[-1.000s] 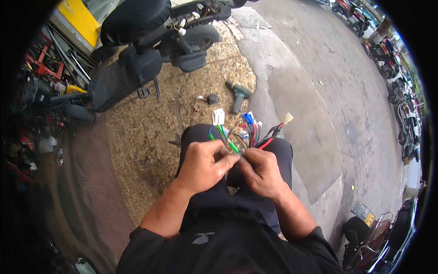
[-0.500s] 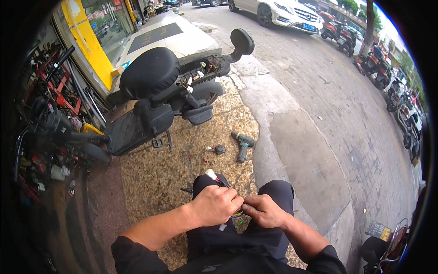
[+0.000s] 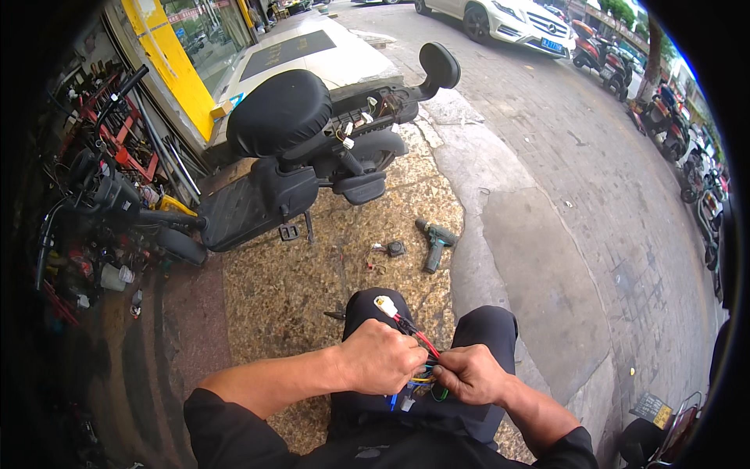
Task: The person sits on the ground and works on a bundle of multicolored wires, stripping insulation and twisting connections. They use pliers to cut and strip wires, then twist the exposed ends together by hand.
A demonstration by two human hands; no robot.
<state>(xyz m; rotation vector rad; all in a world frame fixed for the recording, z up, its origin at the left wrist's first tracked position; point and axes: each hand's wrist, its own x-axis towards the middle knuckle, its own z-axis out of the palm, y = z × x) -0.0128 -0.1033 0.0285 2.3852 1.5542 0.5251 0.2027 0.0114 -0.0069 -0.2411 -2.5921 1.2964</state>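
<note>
Both my hands meet above my knees on a bundle of coloured wires point(image 3: 426, 339). My left hand point(image 3: 383, 358) is closed, its fingers pinching the wires. Facing it, my right hand point(image 3: 472, 374) also pinches wires between thumb and fingers. A white plug connector point(image 3: 386, 306) on red and black leads sticks up beyond my left hand. Below the hands hang blue, yellow and green wire ends and a pale grey connector point(image 3: 407, 403). The fingertips hide where the wires join.
A black electric scooter point(image 3: 266, 187) with its rear cover off stands ahead to the left. A cordless drill point(image 3: 435, 244) and a small black square part point(image 3: 396, 248) lie on the stone paving. Tools and parts crowd the far left. A white car point(image 3: 512, 23) is at the back.
The view has shifted, so the scene sits further right and slightly higher. More of the red wire shows between my hands, and blue wire ends now show below them.
</note>
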